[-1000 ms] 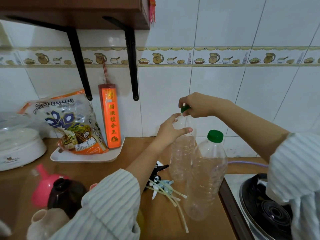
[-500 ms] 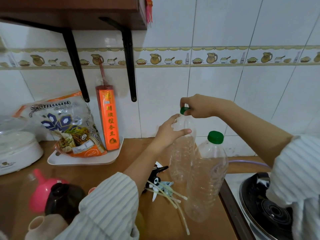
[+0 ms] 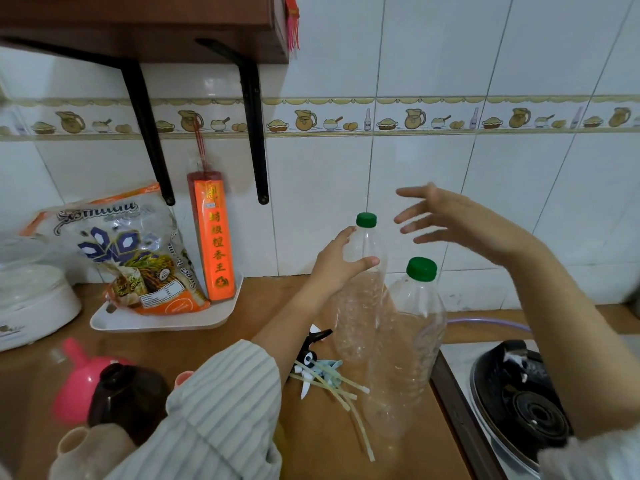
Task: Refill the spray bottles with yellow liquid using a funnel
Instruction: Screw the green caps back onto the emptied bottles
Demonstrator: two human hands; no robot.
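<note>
Two clear empty plastic bottles with green caps stand on the wooden counter [image 3: 311, 438]. My left hand [image 3: 337, 263] grips the shoulder of the far bottle [image 3: 358, 306], whose cap [image 3: 366, 220] is on. The near bottle [image 3: 407, 348] stands to its right, untouched. My right hand [image 3: 450, 220] hovers in the air just right of the far bottle's cap, fingers spread, holding nothing. Spray heads with pale dip tubes [image 3: 325, 375] lie on the counter beside the bottles. A pink funnel [image 3: 78, 379] lies at the lower left.
A dark brown jug [image 3: 128, 396] and a beige vessel [image 3: 74, 448] stand at the lower left. A white tray [image 3: 162, 320] with a rice bag and an orange incense pack sits by the wall. A gas stove [image 3: 519, 396] lies at the right. A white cooker [image 3: 31, 303] stands far left.
My right hand has let go of the far bottle's green cap and moved right, fingers spread. My left hand still holds that bottle.
</note>
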